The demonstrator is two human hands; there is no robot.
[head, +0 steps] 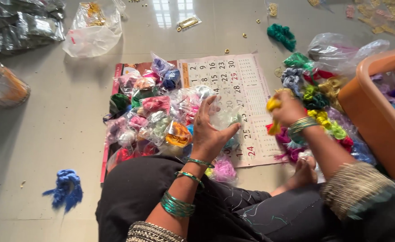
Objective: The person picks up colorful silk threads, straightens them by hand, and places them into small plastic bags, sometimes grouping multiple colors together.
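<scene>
So a yellow thread bundle (pixel 272 105) is gripped in the right hand (pixel 290 109), fingers closed around it, held up just over the right edge of the calendar sheet (pixel 242 85) spread on the floor (pixel 45 116). The left hand (pixel 210 130) is curled loosely on a clear plastic packet (pixel 224 117) that looks empty, held at the near edge of the heap of bagged threads (pixel 157 116).

Loose bundles in green, grey, yellow and pink are piled as a heap of loose threads (pixel 318 103) just right of the calendar, beside an orange tub (pixel 376 116). A blue thread bundle (pixel 66 188) is left well apart on the floor at the left, and a teal bundle (pixel 281 35) lies farther up.

Judging by that, the bagging step seems to be in hand: one bundle picked, one packet readied, the two not yet brought together. For the next move, the packet mouth would probably need to be pulled open with the left fingers and the yellow bundle brought across to it. Whether the packet mouth is already open can't be told from here.
</scene>
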